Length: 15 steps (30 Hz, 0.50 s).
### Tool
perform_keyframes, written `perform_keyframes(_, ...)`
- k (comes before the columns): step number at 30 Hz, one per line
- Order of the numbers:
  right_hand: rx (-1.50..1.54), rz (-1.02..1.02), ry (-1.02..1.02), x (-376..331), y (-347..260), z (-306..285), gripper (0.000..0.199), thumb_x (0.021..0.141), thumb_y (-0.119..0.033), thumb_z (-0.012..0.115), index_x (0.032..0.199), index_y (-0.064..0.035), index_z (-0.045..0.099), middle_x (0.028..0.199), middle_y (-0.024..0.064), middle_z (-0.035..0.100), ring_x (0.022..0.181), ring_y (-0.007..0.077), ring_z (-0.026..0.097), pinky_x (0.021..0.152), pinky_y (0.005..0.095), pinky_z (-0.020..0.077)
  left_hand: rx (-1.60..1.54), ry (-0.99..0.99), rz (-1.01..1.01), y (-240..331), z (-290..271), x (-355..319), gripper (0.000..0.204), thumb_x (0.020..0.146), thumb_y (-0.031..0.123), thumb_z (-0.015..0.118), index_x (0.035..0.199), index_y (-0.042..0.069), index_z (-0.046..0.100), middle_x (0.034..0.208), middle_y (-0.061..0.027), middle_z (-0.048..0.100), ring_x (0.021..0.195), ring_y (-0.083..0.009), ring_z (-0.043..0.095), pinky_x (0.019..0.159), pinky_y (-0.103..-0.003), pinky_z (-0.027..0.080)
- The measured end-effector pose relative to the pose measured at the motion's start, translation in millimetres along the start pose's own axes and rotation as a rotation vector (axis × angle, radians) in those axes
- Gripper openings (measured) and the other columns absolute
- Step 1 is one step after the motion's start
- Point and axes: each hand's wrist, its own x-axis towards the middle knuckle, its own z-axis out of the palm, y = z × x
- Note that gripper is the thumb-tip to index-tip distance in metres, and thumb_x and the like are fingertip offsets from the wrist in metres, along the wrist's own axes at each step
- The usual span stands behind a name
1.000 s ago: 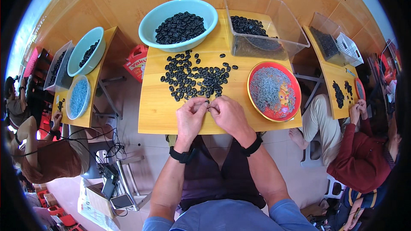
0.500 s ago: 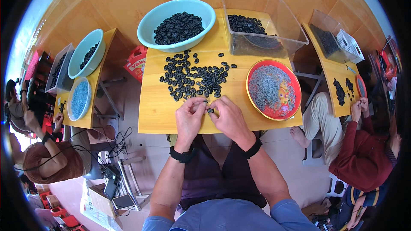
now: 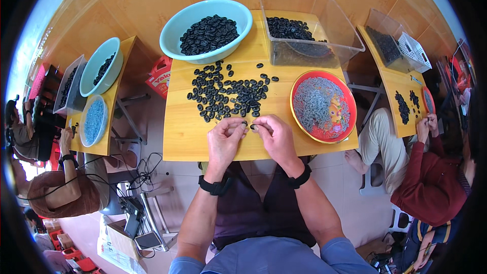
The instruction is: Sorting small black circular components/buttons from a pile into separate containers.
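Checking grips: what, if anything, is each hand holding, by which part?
Left hand and right hand each pinch a small black piece; gripped part too small to tell.

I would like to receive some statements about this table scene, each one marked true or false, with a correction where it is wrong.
1. The turquoise basin holds many black pieces. True.

2. The red tray stands left of that basin. False: the red tray stands at the right side of the table.

3. Each wrist wears a dark band. True.

4. The two hands are reaching into the clear box. False: the left hand and right hand are close together near the front edge, far from the clear box.

5. The red tray contains many small grey parts. True.
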Motion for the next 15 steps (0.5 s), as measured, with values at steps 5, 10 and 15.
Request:
perform_keyframes(5,0.001,0.048,-0.034,0,0,1,0.016,0.087,0.0,0.069,0.102,0.001,0.065,0.089,0.0127,0.071,0.079,0.0221,0.072,0.07,0.0326,0.0559,-0.147,-0.039,-0.019,-1,-7,4,0.013,0.095,-0.001,0.066,0.108,-0.005,0.066,0.094,-0.0112,0.073,0.082,-0.0138,0.071,0.074,-0.024,0.057)
perform_keyframes(10,0.053,0.115,-0.042,0,-1,0,0.016,0.087,0.0,0.069,0.102,0.0023,0.064,0.091,0.0137,0.073,0.082,0.0209,0.073,0.073,0.031,0.057,-0.284,-0.019,-0.106,5,3,0,0.014,0.095,-0.002,0.064,0.109,-0.005,0.065,0.095,-0.0118,0.073,0.084,-0.0153,0.071,0.078,-0.025,0.058)
perform_keyframes(15,0.075,0.111,-0.03,0,-1,-3,0.017,0.087,0.003,0.067,0.104,0.0022,0.065,0.09,0.0112,0.073,0.083,0.0169,0.072,0.072,0.0291,0.0562,-0.286,0.031,-0.119,0,18,-8,0.015,0.095,-0.003,0.065,0.109,-0.006,0.065,0.095,-0.0095,0.071,0.084,-0.0138,0.069,0.079,-0.027,0.059)
